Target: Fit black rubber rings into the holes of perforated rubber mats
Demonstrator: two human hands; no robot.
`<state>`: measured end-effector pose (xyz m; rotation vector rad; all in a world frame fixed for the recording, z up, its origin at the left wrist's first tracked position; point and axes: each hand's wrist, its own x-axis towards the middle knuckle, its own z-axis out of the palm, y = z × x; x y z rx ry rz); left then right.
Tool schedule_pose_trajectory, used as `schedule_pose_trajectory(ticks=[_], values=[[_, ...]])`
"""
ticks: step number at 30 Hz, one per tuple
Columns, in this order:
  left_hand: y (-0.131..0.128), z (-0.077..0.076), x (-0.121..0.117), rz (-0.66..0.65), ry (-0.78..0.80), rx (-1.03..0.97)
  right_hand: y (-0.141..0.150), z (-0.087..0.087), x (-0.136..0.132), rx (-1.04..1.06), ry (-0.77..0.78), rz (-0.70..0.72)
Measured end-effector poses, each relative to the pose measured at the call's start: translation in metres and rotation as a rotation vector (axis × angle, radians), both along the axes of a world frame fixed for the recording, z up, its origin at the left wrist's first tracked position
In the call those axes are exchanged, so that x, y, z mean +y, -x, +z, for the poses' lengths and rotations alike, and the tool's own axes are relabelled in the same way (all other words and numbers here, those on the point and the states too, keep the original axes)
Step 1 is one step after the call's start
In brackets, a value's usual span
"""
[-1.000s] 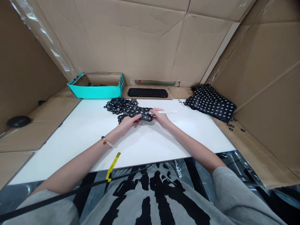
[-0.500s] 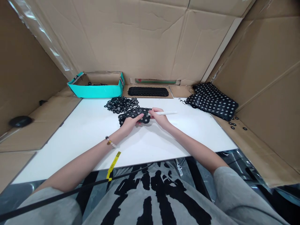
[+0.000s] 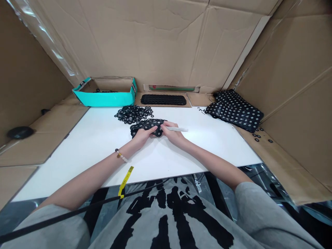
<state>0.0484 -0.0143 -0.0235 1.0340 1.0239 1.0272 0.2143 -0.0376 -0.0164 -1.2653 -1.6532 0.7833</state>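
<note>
A black perforated rubber sheet (image 3: 145, 125) lies on the white table (image 3: 90, 145) in front of me. My left hand (image 3: 144, 135) grips its near edge, fingers curled over it. My right hand (image 3: 173, 134) holds a thin white stick (image 3: 178, 129) like a pen, its tip at the sheet's right end. Just behind the sheet lies a heap of small black rings (image 3: 132, 113).
A teal box (image 3: 103, 98) stands at the back left, a black mat (image 3: 163, 99) at the back middle. A stack of black dotted sheets (image 3: 234, 110) rests at the right, with loose rings (image 3: 258, 136) beside it. Cardboard walls enclose the table. A yellow tag (image 3: 125, 180) hangs at the near edge.
Both hands and the sheet have drawn slightly nearer and left. The white stick has tilted and its tip now sits closer to the sheet.
</note>
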Motion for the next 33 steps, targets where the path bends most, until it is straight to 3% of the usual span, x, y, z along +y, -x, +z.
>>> schedule_pose_trajectory(ticks=[11,14,17,19,22,26,33], values=[[0.003,-0.005,0.007,-0.074,0.015,0.012,-0.003,0.002,0.007,-0.118,-0.071,-0.059],[0.001,-0.003,0.006,-0.068,0.024,-0.066,-0.005,-0.002,0.012,0.097,-0.016,-0.008],[-0.001,0.001,0.003,-0.058,0.013,-0.133,-0.004,-0.007,0.016,0.4,0.156,0.081],[-0.001,0.002,0.002,-0.042,0.001,-0.133,-0.002,-0.011,0.016,0.49,0.224,0.13],[0.003,0.0,0.004,-0.076,-0.012,-0.02,-0.001,-0.013,0.015,0.417,0.183,0.091],[0.013,-0.005,0.011,-0.233,-0.055,0.179,-0.003,-0.006,0.013,0.288,0.127,0.024],[0.018,-0.008,0.012,-0.256,-0.146,0.278,0.001,-0.003,0.007,0.435,0.283,0.059]])
